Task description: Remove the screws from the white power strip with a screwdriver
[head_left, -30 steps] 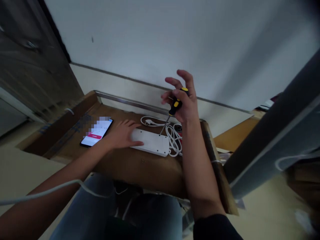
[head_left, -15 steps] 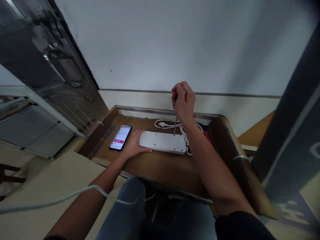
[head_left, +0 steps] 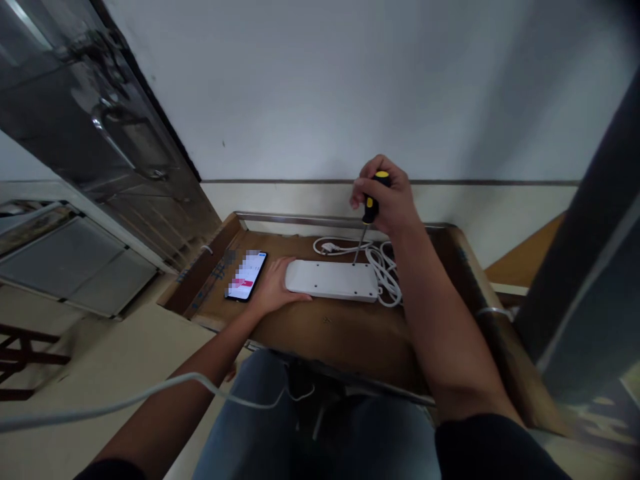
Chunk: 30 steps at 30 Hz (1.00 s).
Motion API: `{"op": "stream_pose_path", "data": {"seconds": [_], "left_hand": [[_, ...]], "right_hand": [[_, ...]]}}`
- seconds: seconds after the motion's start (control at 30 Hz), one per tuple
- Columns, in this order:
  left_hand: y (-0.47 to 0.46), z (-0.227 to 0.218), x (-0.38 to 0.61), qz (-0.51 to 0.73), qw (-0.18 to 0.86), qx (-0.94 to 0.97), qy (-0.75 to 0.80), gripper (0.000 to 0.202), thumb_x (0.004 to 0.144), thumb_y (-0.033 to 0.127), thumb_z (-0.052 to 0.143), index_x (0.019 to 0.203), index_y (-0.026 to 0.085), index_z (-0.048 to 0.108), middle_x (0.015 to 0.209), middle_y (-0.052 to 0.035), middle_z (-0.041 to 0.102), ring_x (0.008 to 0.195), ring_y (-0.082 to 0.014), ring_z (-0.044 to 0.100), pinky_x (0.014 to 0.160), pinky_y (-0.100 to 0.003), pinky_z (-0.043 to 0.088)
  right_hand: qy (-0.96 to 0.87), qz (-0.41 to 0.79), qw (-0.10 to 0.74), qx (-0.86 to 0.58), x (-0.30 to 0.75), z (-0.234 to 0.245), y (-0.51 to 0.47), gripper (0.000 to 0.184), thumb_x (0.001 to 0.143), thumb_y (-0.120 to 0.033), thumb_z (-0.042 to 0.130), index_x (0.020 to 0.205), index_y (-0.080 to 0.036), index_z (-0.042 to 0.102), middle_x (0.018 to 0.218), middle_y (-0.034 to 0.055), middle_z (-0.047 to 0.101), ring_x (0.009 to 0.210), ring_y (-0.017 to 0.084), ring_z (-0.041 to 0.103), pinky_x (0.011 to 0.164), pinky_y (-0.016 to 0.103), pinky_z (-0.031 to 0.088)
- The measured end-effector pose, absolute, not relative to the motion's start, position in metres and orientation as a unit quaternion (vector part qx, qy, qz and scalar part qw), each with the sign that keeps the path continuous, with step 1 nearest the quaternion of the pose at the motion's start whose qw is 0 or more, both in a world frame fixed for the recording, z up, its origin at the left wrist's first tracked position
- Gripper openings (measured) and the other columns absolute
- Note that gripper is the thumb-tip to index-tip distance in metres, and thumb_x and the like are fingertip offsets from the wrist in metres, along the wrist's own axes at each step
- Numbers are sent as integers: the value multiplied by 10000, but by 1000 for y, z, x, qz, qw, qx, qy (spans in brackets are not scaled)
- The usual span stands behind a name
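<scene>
The screwdriver (head_left: 370, 208) stood nearly upright, its thin steel shaft coming down to a hole by the 12 o'clock edge of the white power strip (head_left: 333, 281), and its tip appeared to rest there. The right hand (head_left: 385, 200) pinched the yellow-and-black handle between curled fingers and thumb. Half a second earlier that hand had been a tight fist hiding nearly all the handle; now it had rotated and opened slightly, so the handle showed clearly. The left hand (head_left: 275, 290) lay flat and lightly spread on the strip's 9 o'clock end, much as before.

There was one strip, one screwdriver and one phone (head_left: 246, 275), which sat at the strip's 9 o'clock, just past the left hand, its screen lit and partly pixelated. One white plug (head_left: 327, 247) lay at 11 o'clock, and its white cable (head_left: 385, 267) looped in a bundle at 2 o'clock, touching the strip's end. All of this rested on a brown cardboard tray (head_left: 210, 260). A second white cable (head_left: 130, 400) ran below the left forearm at about 7 o'clock, and two denim-covered knees (head_left: 245, 427) showed at 6 o'clock.
</scene>
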<state>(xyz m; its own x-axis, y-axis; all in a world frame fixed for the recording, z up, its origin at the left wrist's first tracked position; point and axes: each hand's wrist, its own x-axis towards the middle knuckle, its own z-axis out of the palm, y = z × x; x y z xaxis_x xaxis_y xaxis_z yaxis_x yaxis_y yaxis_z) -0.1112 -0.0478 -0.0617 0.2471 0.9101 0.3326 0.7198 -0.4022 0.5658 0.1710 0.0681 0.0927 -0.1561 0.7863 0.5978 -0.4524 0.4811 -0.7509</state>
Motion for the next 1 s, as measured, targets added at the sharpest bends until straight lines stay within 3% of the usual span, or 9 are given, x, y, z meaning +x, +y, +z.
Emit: {"op": "stream_pose_path", "data": {"seconds": [0.13, 0.2, 0.3, 0.4, 0.6, 0.7, 0.83, 0.9, 1.0], "left_hand": [[-47, -60, -113, 310, 148, 778, 526, 1059, 656, 654, 999, 1507, 247, 517, 1513, -157, 594, 1450, -405, 554, 1258, -601, 434], [-47, -59, -113, 306, 146, 780, 526, 1041, 675, 649, 988, 1511, 253, 509, 1523, -152, 589, 1456, -403, 551, 1261, -606, 428], [-46, -58, -114, 303, 147, 781, 526, 1024, 693, 651, 974, 1508, 246, 504, 1526, -159, 585, 1456, -404, 548, 1262, -615, 421], [-45, -57, -114, 304, 148, 781, 525, 1024, 692, 664, 968, 1504, 249, 503, 1518, -164, 583, 1451, -407, 546, 1265, -625, 413], [-44, -55, -112, 298, 149, 779, 532, 1015, 687, 673, 965, 1490, 254, 507, 1518, -158, 584, 1449, -407, 559, 1259, -619, 428], [-44, -54, -112, 299, 152, 775, 536, 1027, 672, 686, 967, 1483, 249, 514, 1516, -165, 586, 1444, -412, 561, 1255, -621, 431], [-44, -55, -112, 300, 152, 777, 532, 1019, 678, 686, 966, 1482, 251, 516, 1513, -162, 592, 1446, -407, 558, 1259, -616, 425], [-44, -55, -112, 299, 152, 779, 530, 1023, 685, 686, 963, 1490, 250, 509, 1516, -163, 588, 1450, -406, 553, 1263, -619, 419], [-44, -56, -112, 297, 153, 781, 528, 1030, 695, 691, 956, 1508, 259, 494, 1530, -163, 574, 1467, -411, 540, 1272, -626, 409]], "right_hand": [[-610, 552, 556, -117, 175, 101, 55, 438, 802, -462, 856, 943, -239, 506, 779, -80, 546, 442, 11, 307, 375, 210, 217], [-628, 580, 510, -95, 180, 102, 54, 468, 831, -592, 797, 992, -231, 546, 772, -63, 547, 456, 15, 282, 382, 211, 196], [-631, 613, 471, -67, 186, 100, 61, 565, 752, -709, 771, 869, -208, 537, 751, -21, 526, 555, 58, 451, 458, 219, 377], [-621, 622, 475, -51, 188, 93, 69, 573, 660, -647, 836, 794, -197, 507, 814, 9, 555, 709, 108, 607, 567, 229, 512], [-639, 609, 469, -28, 188, 92, 68, 510, 677, -464, 914, 796, -155, 525, 1191, 96, 648, 1062, 181, 745, 814, 267, 652], [-632, 598, 490, -49, 186, 95, 62, 495, 729, -421, 896, 785, -169, 473, 1166, 75, 685, 933, 121, 741, 767, 232, 644], [-622, 629, 465, -26, 181, 94, 58, 484, 785, -473, 826, 859, -214, 424, 782, -47, 662, 387, -21, 304, 351, 152, 287], [-632, 644, 431, -9, 179, 94, 56, 453, 799, -463, 810, 926, -227, 445, 623, -102, 565, 338, -16, 174, 328, 154, 179], [-640, 645, 416, -18, 175, 96, 52, 362, 844, -400, 775, 982, -220, 493, 522, -137, 420, 353, -3, 170, 362, 142, 176]]}}
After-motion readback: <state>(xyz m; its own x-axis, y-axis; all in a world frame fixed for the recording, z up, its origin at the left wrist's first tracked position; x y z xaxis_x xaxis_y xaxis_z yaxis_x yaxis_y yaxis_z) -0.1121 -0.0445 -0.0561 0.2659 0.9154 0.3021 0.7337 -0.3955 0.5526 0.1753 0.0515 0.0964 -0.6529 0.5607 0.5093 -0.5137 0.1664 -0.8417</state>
